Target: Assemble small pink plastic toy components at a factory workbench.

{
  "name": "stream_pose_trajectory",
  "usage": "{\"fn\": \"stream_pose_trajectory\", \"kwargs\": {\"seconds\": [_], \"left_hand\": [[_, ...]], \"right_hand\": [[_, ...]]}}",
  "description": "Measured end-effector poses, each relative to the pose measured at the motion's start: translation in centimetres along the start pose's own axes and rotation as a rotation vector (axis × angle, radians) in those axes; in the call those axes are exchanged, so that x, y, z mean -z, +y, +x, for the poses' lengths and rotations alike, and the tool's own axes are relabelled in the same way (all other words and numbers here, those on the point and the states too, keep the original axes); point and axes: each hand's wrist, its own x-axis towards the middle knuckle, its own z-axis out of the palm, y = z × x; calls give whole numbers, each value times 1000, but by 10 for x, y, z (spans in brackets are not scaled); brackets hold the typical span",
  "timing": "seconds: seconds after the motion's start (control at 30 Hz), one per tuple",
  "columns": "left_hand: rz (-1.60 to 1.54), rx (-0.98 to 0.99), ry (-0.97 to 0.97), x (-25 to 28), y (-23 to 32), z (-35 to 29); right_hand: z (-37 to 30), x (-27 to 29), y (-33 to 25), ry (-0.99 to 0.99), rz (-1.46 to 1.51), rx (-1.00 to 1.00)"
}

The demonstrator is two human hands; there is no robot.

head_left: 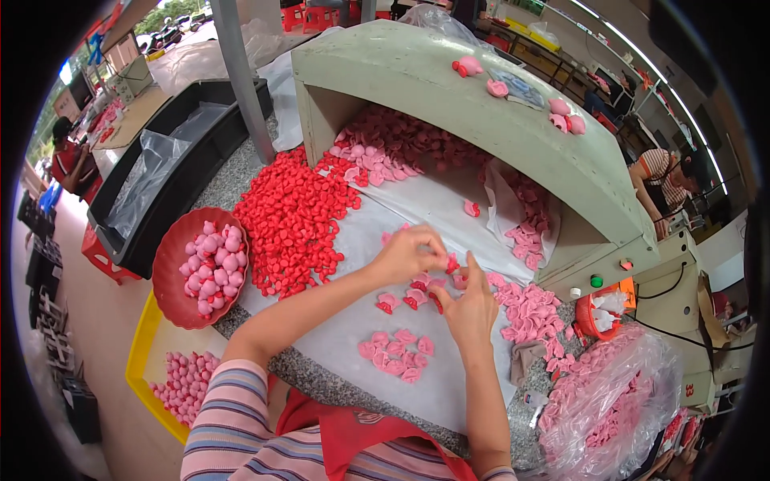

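My left hand (411, 255) is closed in a pinch at a small pink-and-red piece (451, 263) above the white sheet (353, 309). Close to the same piece is the raised index finger of my right hand (472, 309); its thumb is spread away from it, beside a small red piece (435, 301). Several pink-and-red pieces (388, 302) lie under and around my hands. Nearer to me on the sheet is a cluster of soft pink pieces (395, 357). A large heap of small glossy red pieces (289, 220) spreads to the left of my left hand.
A red scalloped bowl (166, 276) of round pink-and-red pieces stands left, above a yellow-rimmed tray (136, 365). Behind is a pale green metal housing (449, 80) with pink pieces inside. Right are loose pink pieces (533, 317), an orange-red cup (589, 317) and a clear bag (654, 377).
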Motion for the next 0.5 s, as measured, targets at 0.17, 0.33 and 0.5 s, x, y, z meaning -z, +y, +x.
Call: {"fn": "stream_pose_trajectory", "kwargs": {"seconds": [0.17, 0.33, 0.5], "left_hand": [[289, -211, 410, 17, -77, 88], [561, -95, 475, 17, -117, 110], [724, -164, 285, 67, -58, 90]], "right_hand": [[-5, 12, -5, -59, -13, 33], [-27, 3, -19, -213, 154, 107], [-36, -43, -53, -419, 260, 232]]}}
